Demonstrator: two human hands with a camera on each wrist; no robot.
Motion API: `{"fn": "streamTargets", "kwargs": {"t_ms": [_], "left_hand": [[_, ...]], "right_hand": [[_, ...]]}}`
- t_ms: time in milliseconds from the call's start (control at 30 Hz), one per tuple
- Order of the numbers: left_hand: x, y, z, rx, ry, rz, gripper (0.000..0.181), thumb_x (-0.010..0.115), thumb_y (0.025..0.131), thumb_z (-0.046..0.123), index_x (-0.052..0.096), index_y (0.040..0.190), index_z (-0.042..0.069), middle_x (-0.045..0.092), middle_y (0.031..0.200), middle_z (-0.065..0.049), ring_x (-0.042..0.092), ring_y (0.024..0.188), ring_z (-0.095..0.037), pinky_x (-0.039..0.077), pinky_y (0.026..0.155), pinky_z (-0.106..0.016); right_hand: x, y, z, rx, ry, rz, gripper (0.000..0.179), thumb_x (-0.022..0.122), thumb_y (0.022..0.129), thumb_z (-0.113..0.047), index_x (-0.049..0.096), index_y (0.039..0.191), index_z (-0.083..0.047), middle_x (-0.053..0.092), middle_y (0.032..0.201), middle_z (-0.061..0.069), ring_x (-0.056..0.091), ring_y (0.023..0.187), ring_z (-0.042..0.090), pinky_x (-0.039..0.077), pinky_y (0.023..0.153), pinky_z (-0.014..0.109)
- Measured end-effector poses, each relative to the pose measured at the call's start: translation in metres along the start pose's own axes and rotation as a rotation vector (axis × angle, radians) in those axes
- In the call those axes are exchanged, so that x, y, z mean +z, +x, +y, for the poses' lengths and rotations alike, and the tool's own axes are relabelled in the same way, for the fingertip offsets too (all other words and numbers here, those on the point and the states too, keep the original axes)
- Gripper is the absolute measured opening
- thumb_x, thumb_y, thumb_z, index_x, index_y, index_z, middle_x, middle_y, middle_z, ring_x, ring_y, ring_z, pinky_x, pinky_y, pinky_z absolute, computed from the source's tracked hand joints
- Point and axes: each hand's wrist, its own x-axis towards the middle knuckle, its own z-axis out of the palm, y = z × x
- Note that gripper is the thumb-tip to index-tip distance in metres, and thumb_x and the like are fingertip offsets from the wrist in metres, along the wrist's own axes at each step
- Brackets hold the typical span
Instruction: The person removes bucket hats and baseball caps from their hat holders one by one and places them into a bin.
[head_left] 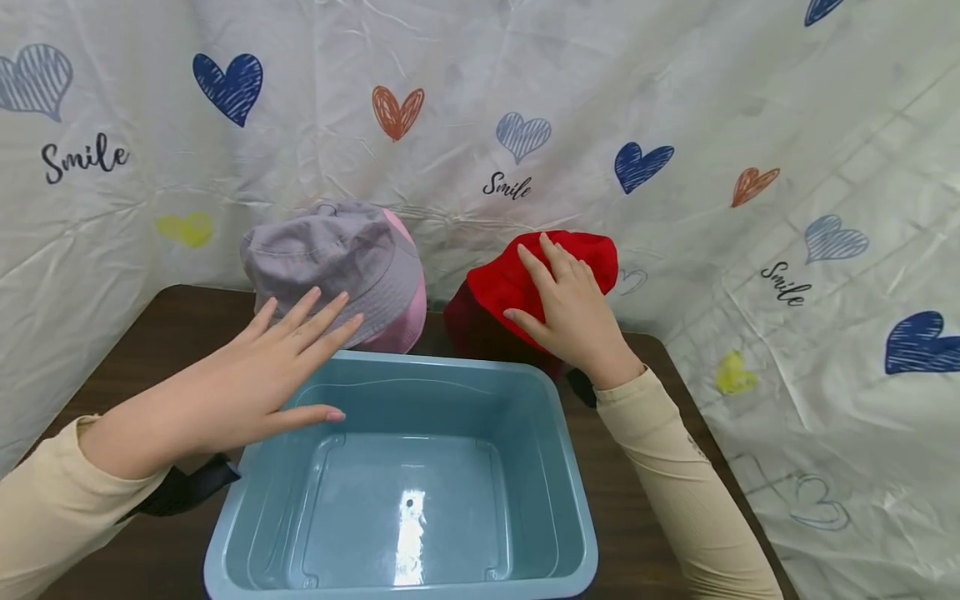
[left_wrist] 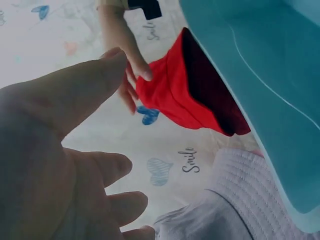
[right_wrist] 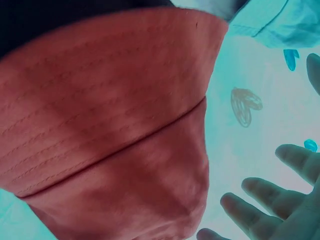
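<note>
My left hand (head_left: pixel 251 387), fingers spread and straight, hovers over the left back corner of a blue plastic tub (head_left: pixel 457 492). Just past its fingertips sits a greyish-lilac bucket hat (head_left: pixel 322 258), with pink fabric (head_left: pixel 411 321) showing along its brim. On the right, a red bucket hat (head_left: pixel 498 287) stands behind the tub, with darker red under its brim. The fingers of my right hand (head_left: pixel 577 317) are extended and overlap the red hat's crown in the head view. In the right wrist view, those fingers (right_wrist: pixel 250 212) are spread beside the crown, not curled round it.
The tub rests on a dark brown wooden table (head_left: pixel 626 508), and its inside shows only bare plastic. A white sheet (head_left: pixel 450 50) printed with hearts and "Smile" hangs behind the table and along both sides. Black straps (head_left: pixel 187 487) show at the wrists.
</note>
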Motion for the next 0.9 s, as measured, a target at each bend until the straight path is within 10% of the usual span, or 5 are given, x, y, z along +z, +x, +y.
{"fn": "streamTargets", "kwargs": {"t_ms": [500,900], "left_hand": [[0.056,-0.079,-0.005,-0.156,0.1,0.109,0.077,0.053,0.094,0.042,0.014,0.152,0.009,0.006,0.158,-0.011,-0.01,0.143,-0.025,-0.01,0.11,-0.052],[0.08,-0.083,-0.009,-0.2,0.087,0.207,0.066,0.049,0.097,0.036,0.023,0.15,0.007,0.006,0.158,-0.005,-0.008,0.143,-0.022,-0.007,0.11,-0.054]], "right_hand": [[-0.001,-0.008,0.019,0.014,0.044,0.089,0.073,0.071,0.083,-0.027,0.038,0.141,0.002,0.033,0.145,0.027,0.036,0.128,0.044,0.028,0.105,0.057],[-0.004,-0.008,0.03,0.054,0.072,0.136,0.069,0.071,0.084,-0.024,0.04,0.14,0.002,0.035,0.143,0.028,0.038,0.125,0.047,0.036,0.097,0.06]]}}
